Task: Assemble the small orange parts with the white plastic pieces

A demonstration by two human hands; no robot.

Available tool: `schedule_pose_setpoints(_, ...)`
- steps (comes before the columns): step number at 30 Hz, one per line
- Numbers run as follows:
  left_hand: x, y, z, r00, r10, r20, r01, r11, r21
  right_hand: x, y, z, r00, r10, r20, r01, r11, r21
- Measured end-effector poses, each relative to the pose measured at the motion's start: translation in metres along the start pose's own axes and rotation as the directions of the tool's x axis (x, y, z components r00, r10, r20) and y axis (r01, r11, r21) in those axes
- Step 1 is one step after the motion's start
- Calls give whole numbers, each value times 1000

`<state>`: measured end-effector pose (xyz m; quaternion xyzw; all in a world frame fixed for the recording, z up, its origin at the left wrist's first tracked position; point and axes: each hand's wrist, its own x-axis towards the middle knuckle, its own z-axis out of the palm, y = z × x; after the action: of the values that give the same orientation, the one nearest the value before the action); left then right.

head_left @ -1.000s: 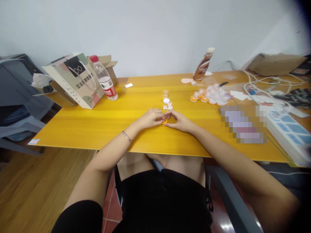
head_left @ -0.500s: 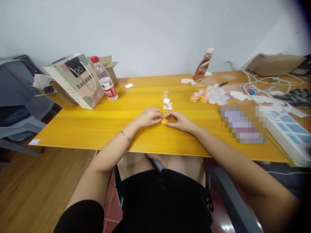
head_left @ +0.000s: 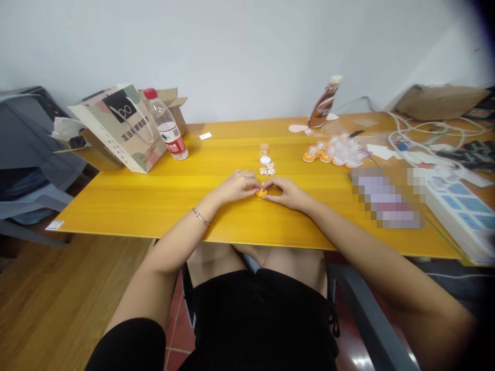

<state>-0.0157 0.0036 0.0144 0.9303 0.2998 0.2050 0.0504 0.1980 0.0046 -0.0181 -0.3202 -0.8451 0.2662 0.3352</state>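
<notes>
A small round orange piece (head_left: 262, 193) lies low over the yellow tabletop (head_left: 162, 206) between my two hands. My left hand (head_left: 240, 186) has its fingertips closed on the piece's left edge. On the other side, my right hand (head_left: 285, 193) curves around with thumb and forefinger at the right edge and top, where a tiny white part shows. Just beyond the fingers are several small white cut-out pieces (head_left: 267, 169), a white ring (head_left: 265, 160) and a clear little cup (head_left: 264, 147).
A water bottle (head_left: 170, 129) and paper bag (head_left: 135, 136) stand at the left. Farther right are a brown drink bottle (head_left: 323, 105), a cluster of orange-and-clear items (head_left: 340, 150), a blurred-out object (head_left: 386, 198), white cables (head_left: 433, 129) and a white box (head_left: 460, 211).
</notes>
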Motion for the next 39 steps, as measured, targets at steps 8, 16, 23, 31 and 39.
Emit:
schedule_pose_setpoints(8, 0, 1, 3, 1000, 3, 14, -3, 1000, -8, -1, 1, 0, 1000, -2, 0, 2, 1000, -11)
schedule_pose_setpoints(16, 3, 4, 5, 1000, -11, 2, 11, 1000, 17, 0, 0, -1, 999, -31, 8, 31, 1000, -4)
schedule_pose_setpoints(23, 2, 6, 6, 1000, 23, 9, -24, 995, 93, -1, -1, -1, 999, -36, 12, 36, 999, 8)
schedule_pose_setpoints(31, 1, 5, 6, 998, 52, 23, -55, 983, 176, 0, 0, 1, 999, -45, -6, 46, 998, 31)
schedule_pose_setpoints(39, 0, 12, -2, 989, 131, 70, -145, 948, 284, -1, 4, 2, 999, -46, -22, 46, 998, 34)
